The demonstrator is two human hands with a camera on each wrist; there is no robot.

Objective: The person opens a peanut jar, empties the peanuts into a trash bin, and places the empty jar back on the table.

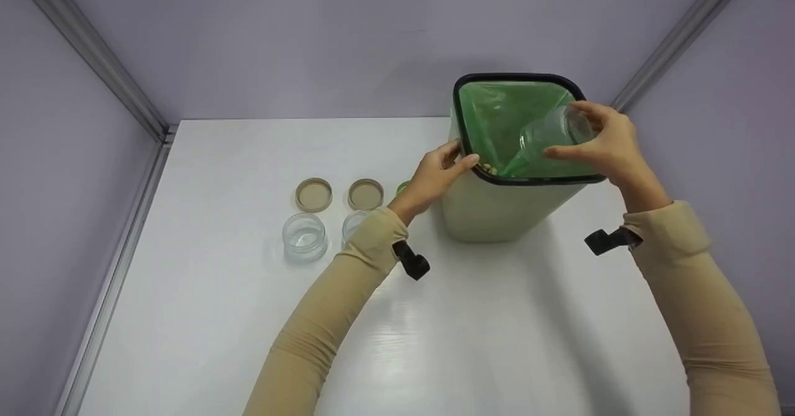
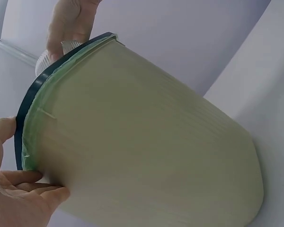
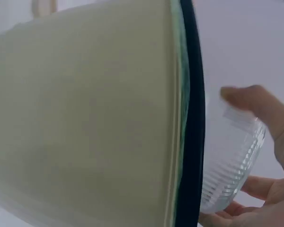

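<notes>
Left-centre of head view, on the white table: two tan lids side by side. Just below them, two clear jars, upright, open; right one partly hidden. Small green object right of lids, mostly hidden. Lilac walls with metal corner strips.

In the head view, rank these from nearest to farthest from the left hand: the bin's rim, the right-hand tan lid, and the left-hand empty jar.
1. Bin's rim: the left hand grips it.
2. Right-hand tan lid: on the table just left of the hand.
3. Left-hand empty jar: farther left, nearer the camera.
</notes>
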